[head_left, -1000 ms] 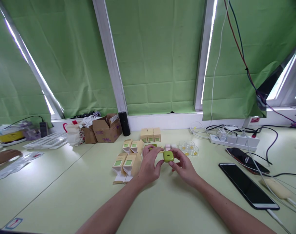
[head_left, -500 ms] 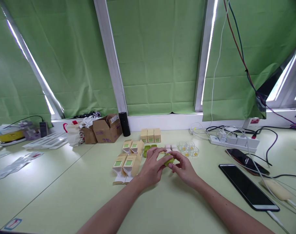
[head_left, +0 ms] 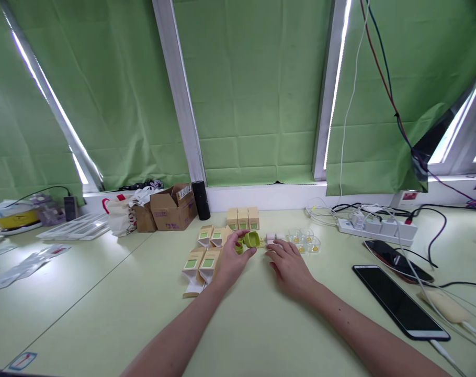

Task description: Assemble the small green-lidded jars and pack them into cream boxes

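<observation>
My left hand point(head_left: 235, 259) grips a small green case point(head_left: 252, 239) between thumb and fingers, its hollow side turned toward me. Partly hidden behind that hand is another green piece point(head_left: 239, 248) on the table. My right hand point(head_left: 291, 268) is open, fingers stretched just in front of several small white blocks point(head_left: 270, 237); whether it touches them I cannot tell. A thin yellowish piece point(head_left: 262, 243) lies between the case and the blocks. Right of the blocks stand several clear cups point(head_left: 304, 241) with yellow bits inside. Several beige cartons point(head_left: 191, 264) with flaps open lie left of my left hand.
Three closed beige cartons point(head_left: 242, 217) stand at the back. Farther left are a brown cardboard box point(head_left: 173, 209) and a black cylinder point(head_left: 201, 200). On the right lie a phone point(head_left: 398, 301), a second dark phone point(head_left: 397, 260), a power strip point(head_left: 379, 231) and loose cables.
My hands have moved apart. The green piece both held between them now shows as a hollow case in my left hand, shifted left; my right hand has let go and spread its fingers.
</observation>
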`<state>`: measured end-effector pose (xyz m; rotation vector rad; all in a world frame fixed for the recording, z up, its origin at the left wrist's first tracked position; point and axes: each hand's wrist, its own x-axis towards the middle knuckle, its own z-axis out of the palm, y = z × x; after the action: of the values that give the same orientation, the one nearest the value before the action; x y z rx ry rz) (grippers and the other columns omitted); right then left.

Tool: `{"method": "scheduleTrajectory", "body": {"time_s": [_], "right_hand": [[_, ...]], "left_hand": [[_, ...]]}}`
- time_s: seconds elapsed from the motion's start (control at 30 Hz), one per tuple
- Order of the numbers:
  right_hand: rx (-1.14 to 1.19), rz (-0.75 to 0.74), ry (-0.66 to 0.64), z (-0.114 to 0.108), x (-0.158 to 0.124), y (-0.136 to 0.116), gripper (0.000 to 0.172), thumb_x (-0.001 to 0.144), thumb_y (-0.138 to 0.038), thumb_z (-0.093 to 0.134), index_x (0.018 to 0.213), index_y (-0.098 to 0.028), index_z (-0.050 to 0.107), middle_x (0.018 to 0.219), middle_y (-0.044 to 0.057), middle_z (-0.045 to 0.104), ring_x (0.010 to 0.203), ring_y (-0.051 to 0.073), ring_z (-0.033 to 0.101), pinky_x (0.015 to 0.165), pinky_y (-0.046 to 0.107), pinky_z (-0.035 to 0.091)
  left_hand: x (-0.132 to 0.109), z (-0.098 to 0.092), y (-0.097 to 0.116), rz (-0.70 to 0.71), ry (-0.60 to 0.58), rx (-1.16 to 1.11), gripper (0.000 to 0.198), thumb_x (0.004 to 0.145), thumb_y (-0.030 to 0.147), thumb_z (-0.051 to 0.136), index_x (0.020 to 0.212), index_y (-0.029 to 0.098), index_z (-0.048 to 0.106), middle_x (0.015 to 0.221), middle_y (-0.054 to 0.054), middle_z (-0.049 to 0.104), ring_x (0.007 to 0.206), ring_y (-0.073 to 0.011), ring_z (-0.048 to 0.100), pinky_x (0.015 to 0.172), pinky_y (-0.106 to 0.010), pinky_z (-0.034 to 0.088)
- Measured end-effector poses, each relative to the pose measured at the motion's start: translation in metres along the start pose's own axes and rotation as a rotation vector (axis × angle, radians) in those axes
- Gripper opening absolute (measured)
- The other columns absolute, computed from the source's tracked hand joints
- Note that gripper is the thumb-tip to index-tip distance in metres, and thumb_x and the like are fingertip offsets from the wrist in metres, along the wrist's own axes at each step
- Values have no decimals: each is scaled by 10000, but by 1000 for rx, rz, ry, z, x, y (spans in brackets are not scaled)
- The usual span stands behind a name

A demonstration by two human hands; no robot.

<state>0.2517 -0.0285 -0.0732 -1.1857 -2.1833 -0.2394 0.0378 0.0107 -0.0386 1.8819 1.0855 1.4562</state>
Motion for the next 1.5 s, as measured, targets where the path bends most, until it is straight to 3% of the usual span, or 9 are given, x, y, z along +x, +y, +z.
{"method": "scheduleTrajectory", "body": {"time_s": [0.2,0.37,0.57,0.77,0.93,1.17,1.27,1.4,1.5], "right_hand": [[-192,-41,-243,6,22,0,343,865,-113,568,1186,-148,683,1398,167,630,1458,357,381,1202,545,252],[-236,-23,-286,15,37,4,320,893,-116,527,1161,-139,701,1314,171,678,1456,346,380,1230,541,179],[-266,-75,-237,19,39,6,279,858,-75,553,1057,-158,728,1180,143,733,1400,339,435,1221,524,177],[-205,-177,-38,8,20,-4,218,838,-56,603,973,-173,730,1020,113,766,1200,293,572,1116,461,306],[39,-51,159,1,-2,-19,210,831,-18,585,776,-198,679,754,41,734,795,210,628,948,439,392],[762,270,150,-13,-6,-23,205,947,-256,591,1054,-248,765,963,63,767,833,210,674,755,348,507],[1003,440,213,-17,-1,-16,208,879,-404,709,973,-244,802,945,70,769,799,208,661,715,338,513],[1211,608,258,-23,3,-8,374,748,-521,835,957,-212,815,745,37,707,596,138,525,580,295,442],[1310,688,278,-27,4,-5,462,686,-578,875,927,-189,812,713,27,667,581,122,488,539,275,406]], "left_hand": [[1,1,0,-101,-34,-304,507,700,234,821,1181,209,662,1215,-90,719,1137,-254,644,905,-330,465],[-2,3,6,-115,-46,-349,501,653,204,832,1132,210,684,1172,-83,743,1133,-272,654,922,-344,439],[-2,3,6,-81,-22,-329,495,674,198,809,1151,210,675,1193,-88,734,1153,-276,645,945,-360,434],[-1,2,4,-69,10,-320,498,713,232,807,1187,211,655,1208,-94,725,1181,-277,636,983,-377,443],[-4,4,6,-61,-17,-284,487,724,206,792,1190,221,653,1222,-87,716,1188,-273,633,994,-383,453],[-9,7,7,-28,-63,-193,477,760,178,755,1219,254,646,1265,-76,702,1210,-269,635,1032,-404,451],[-10,9,5,-17,-91,-138,484,764,172,753,1227,266,643,1271,-71,698,1210,-271,640,1033,-415,448],[-13,12,7,-21,-110,-70,482,751,153,754,1210,261,652,1277,-75,690,1213,-278,639,1020,-428,444],[-14,14,9,-1,-126,-52,468,744,143,758,1190,256,670,1270,-77,679,1221,-274,626,1034,-436,449]]}}
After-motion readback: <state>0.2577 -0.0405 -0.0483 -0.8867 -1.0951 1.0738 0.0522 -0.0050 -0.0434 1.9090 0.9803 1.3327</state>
